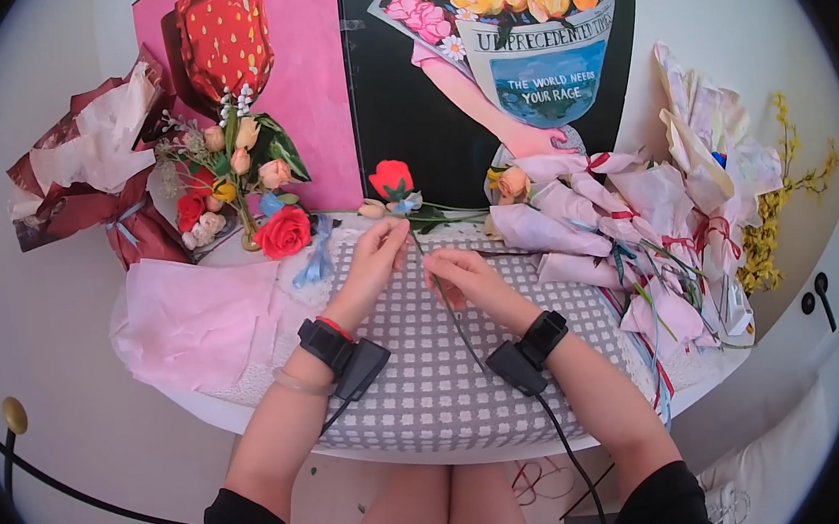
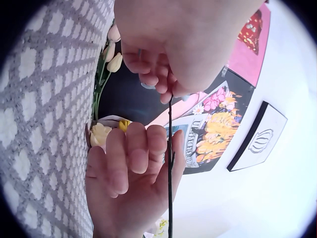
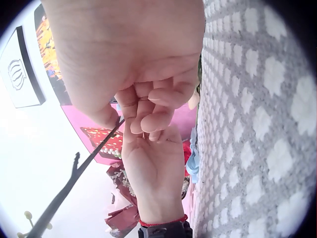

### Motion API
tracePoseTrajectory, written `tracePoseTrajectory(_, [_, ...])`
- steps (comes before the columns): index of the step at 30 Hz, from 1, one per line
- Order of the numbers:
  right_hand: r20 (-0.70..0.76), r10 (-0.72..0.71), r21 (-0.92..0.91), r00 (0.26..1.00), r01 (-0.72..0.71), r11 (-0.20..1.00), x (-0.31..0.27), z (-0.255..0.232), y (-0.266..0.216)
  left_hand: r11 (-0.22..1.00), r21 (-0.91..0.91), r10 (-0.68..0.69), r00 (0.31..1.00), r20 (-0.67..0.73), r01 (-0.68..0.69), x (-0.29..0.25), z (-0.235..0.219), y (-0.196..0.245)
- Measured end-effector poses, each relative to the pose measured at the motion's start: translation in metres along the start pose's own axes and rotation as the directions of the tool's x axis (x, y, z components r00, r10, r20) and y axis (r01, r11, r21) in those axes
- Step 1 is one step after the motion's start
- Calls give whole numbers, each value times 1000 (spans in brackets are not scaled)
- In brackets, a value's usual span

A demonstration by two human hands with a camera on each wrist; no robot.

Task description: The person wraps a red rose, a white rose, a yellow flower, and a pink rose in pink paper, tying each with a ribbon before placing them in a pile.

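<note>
A red rose (image 1: 392, 178) stands upright on a long dark stem (image 1: 462, 333) over the middle of the table. My left hand (image 1: 379, 257) pinches that stem close under the bloom, its fingertips gathered in the left wrist view. Lower down, my right hand (image 1: 471, 277) has the stem between thumb and index finger, the other fingers loosely bent. A short side shoot (image 3: 76, 161) sticks out from the stem in the right wrist view. Some blue and white petals (image 1: 406, 203) show right behind the rose's base.
A grey-and-white checked cloth (image 1: 399, 374) covers the table. Left are pink wrapping sheets (image 1: 200, 321), a vase of mixed flowers (image 1: 247, 177) and a dark red wrapped bouquet (image 1: 147, 226). Several pink-wrapped flowers (image 1: 575, 218) pile up on the right. Painted boards (image 1: 308, 72) stand behind.
</note>
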State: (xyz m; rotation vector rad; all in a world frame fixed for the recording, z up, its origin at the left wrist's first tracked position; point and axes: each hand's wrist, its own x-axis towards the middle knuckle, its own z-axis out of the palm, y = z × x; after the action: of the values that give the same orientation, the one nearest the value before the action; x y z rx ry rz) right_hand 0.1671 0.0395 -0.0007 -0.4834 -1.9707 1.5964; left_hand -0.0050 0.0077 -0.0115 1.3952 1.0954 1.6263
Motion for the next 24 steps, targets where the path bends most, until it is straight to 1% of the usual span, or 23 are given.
tracePoseTrajectory(1, [12,-3,1,1000,3,1000,1,0,2,1000,2,-1,999,-39,1,1,-1,-2])
tracePoseTrajectory(2, [23,-6,2,1000,6,1000,2,-1,3,1000,3,0,999,-38,0,2,-2,-4])
tracePoseTrajectory(4, [16,-10,-3,1000,10,1000,4,-2,8,998,68,18,995,-95,-12,2,-4,-5])
tracePoseTrajectory(6, [8,-14,-6,1000,14,1000,4,-2,9,997,76,15,995,-101,-7,2,-4,-3])
tracePoseTrajectory(8, [56,8,0,998,-8,1000,3,-2,8,996,84,10,994,-107,-1,2,-4,-2])
tracePoseTrajectory(9, [56,8,1,998,-8,1000,3,-1,7,995,96,23,993,-116,-11,1,-3,-1])
tracePoseTrajectory(11, [116,33,62,993,-41,997,2,-1,6,994,108,35,992,-123,-22,0,-1,0])
tracePoseTrajectory(13, [129,36,85,991,-47,995,1,0,4,995,94,33,983,-182,-16,-1,1,2])
tracePoseTrajectory(17, [162,35,119,986,-55,991,2,-3,5,994,104,44,986,-161,-27,-2,0,7])
tracePoseTrajectory(18, [161,35,119,986,-55,991,2,-3,6,996,74,51,988,-149,-40,-2,0,8])
tracePoseTrajectory(19, [158,29,104,987,-45,994,2,-2,6,998,45,59,989,-137,-53,-1,0,8])
tracePoseTrajectory(24, [167,-2,80,986,-12,997,3,-3,9,996,70,56,991,-120,-48,-1,0,8])
